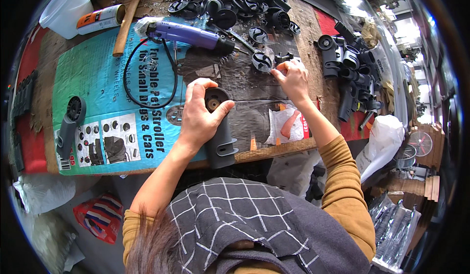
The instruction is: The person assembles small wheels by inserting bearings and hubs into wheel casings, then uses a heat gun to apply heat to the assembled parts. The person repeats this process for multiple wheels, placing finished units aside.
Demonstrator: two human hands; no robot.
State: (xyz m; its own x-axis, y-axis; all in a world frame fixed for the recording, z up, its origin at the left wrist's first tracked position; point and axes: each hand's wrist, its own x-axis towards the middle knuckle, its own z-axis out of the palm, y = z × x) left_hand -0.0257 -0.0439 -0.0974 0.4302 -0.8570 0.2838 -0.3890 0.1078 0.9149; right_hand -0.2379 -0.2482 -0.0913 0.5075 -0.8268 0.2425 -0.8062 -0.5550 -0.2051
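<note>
My left hand (198, 115) is wrapped round a dark grey plastic bracket (223, 139), which lies near the table's front edge. A coil spring (213, 103) shows in the bracket's round socket. My right hand (293, 80) is closed in a pinch beside a round black cap (261, 62) with a silver pattern. What its fingertips hold, if anything, is hidden. Just beyond them lies a small black piece (283, 57). Past both hands rests a purple power screwdriver (188, 34), its black cord (128, 80) looped over the cardboard (93, 88).
Black caps and plastic parts (240, 2) are heaped at the back. More dark brackets (347, 61) are piled on the right; a similar one (72, 125) lies at left. A hammer (128, 22), a spray can (100, 19) and a white tub (66, 12) stand or lie back left.
</note>
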